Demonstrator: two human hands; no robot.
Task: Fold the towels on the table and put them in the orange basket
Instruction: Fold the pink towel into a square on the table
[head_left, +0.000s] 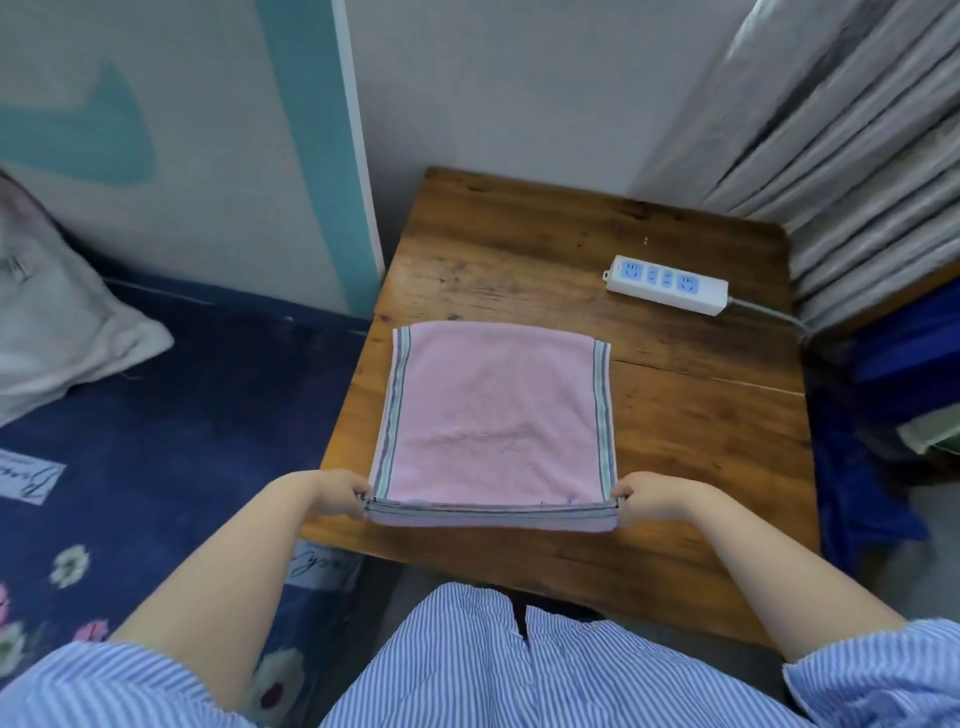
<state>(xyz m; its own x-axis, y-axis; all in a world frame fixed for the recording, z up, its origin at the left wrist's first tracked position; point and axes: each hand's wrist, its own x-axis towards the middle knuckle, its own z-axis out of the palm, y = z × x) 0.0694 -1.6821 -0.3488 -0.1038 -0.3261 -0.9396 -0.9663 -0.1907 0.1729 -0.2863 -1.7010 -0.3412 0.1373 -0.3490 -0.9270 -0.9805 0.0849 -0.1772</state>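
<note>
Wooden table in a corner, bed to the left, power strip at the far right. Pink towel lies flat on the near half, folded, striped hems on its left and right edges. Left hand pinches the near-left corner, right hand the near-right; both equally near. Near edge runs left-right, slightly lifted. No basket in view.

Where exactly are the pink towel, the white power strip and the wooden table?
Pink striped-edge towel (493, 410): head view, middle of its top layer.
White power strip with blue sockets (667, 285): head view, centre of its body.
Brown wooden table (519, 249): head view, bare far top.
</note>
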